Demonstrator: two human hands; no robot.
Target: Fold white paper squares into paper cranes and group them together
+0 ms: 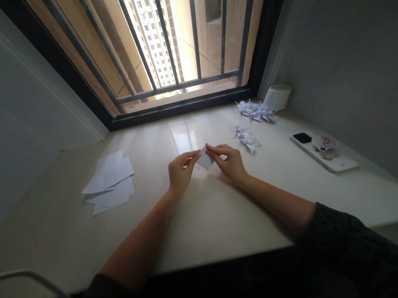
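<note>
Between my two hands is a small folded square of white paper (205,159), turned with one corner toward me. My left hand (182,170) pinches its left corner between thumb and fingers. On the other side, my right hand (229,161) grips the upper right edge, thumb and forefinger closed on it. The paper is held just above the white sill, or on it; I cannot tell which. Several loose white paper sheets (109,179) lie overlapping to the left. Beyond my right hand sits a short row of folded paper pieces (245,138).
A larger cluster of folded paper pieces (256,111) lies near the window, beside a white roll (278,97). A phone (321,151) with a round grip rests at the right. A barred window (176,93) closes the back. White cables (35,278) loop at the lower left.
</note>
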